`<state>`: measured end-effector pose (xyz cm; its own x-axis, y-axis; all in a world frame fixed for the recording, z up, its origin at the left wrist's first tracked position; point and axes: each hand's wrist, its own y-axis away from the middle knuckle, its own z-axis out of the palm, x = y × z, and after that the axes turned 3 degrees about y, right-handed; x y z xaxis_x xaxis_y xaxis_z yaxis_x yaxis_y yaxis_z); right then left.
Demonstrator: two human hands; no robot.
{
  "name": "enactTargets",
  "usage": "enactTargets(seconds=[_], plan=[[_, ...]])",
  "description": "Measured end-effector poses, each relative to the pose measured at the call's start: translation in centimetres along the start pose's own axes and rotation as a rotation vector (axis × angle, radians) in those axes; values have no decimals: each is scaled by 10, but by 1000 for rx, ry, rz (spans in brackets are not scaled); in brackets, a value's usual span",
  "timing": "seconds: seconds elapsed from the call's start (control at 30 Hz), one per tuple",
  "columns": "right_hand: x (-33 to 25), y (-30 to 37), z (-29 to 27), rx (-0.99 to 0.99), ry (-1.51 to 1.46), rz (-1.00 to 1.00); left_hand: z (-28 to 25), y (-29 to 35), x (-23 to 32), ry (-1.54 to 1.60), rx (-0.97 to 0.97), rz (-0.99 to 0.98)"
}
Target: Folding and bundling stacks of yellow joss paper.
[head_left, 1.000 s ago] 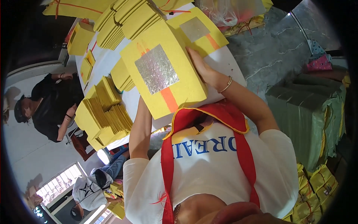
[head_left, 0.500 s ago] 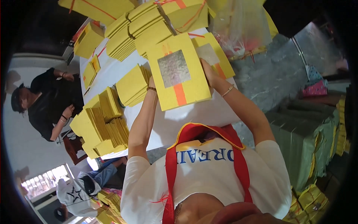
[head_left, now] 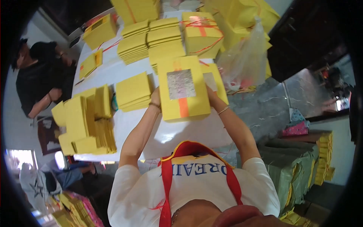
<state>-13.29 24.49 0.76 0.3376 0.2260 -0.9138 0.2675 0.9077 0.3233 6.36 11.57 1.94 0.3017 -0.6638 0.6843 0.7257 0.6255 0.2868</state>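
A thick stack of yellow joss paper (head_left: 203, 108), with a silver foil square and an orange stripe on its top sheet, is held between my two hands over the table. My left hand (head_left: 155, 97) grips its left side, and my right hand (head_left: 214, 98) its right side; the stack hides most of my fingers. Just beyond my right hand lies another yellow sheet or stack (head_left: 221, 85) with a pale square, partly covered. Left of my left hand sits a low pile of folded yellow paper (head_left: 132, 90).
Taller yellow piles (head_left: 81, 117) stand at the table's left, and more (head_left: 132, 45) at the back. A tied yellow bundle (head_left: 203, 38) and a clear plastic bag (head_left: 245, 60) are far right. A person in black (head_left: 39, 79) is at the left; green wrapped bales (head_left: 283, 159) stand right.
The view has shifted, bringing more of the table's far side into sight. My hands still hold the stack, which appears slightly lower in the picture.
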Motion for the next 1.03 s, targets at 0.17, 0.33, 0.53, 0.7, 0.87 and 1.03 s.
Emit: enactTargets(seconds=[0.17,0.33,0.53,0.7,0.87,1.03], plan=[[-26,36,-8,217,38,152,1,85,4,-28,151,36],[-27,132,-50,312,-195,8,10,186,-33,-363,147,-58],[40,249,-44,774,-242,48,-7,194,-30,-296,247,-124],[111,316,6,901,-432,123,-65,191,-64,-243,30,-282],[156,339,34,904,-535,215,-34,219,-62,-341,-96,-540],[154,321,49,666,-330,230,-79,209,-132,-862,-686,-317]])
